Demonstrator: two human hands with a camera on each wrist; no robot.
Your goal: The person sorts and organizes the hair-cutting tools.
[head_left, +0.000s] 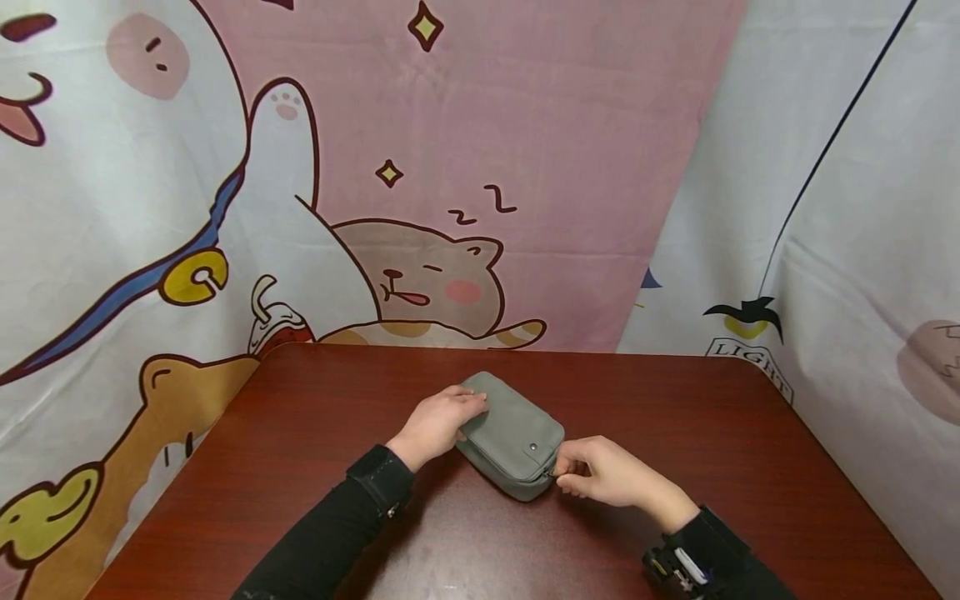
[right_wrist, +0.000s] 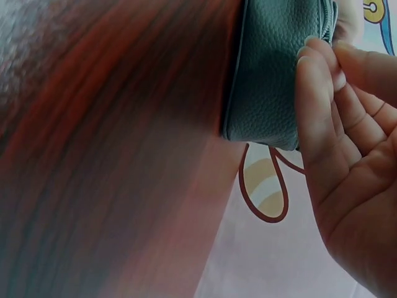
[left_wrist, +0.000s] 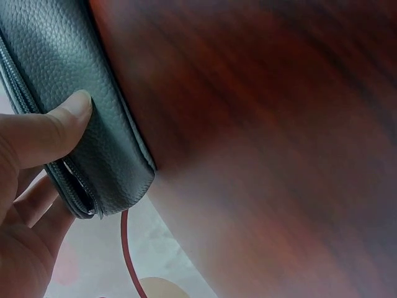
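A grey-green leather zip pouch (head_left: 510, 429) lies at a slant on the table, a small round snap on its upper face. My left hand (head_left: 441, 423) grips its far left end. In the left wrist view the thumb (left_wrist: 71, 121) presses one side, and the fingers reach behind. A short gap shows in the zipper (left_wrist: 77, 180) there, below the thumb. At the near right corner my right hand (head_left: 611, 473) pinches the zipper pull between thumb and fingertips (right_wrist: 316, 53); the fingers mostly hide the pull.
The brown wooden table (head_left: 300, 467) extends on all sides of the pouch. Behind it hangs a cloth (head_left: 570, 167) printed with cartoon animals. A small device (head_left: 678, 571) is strapped on the right sleeve.
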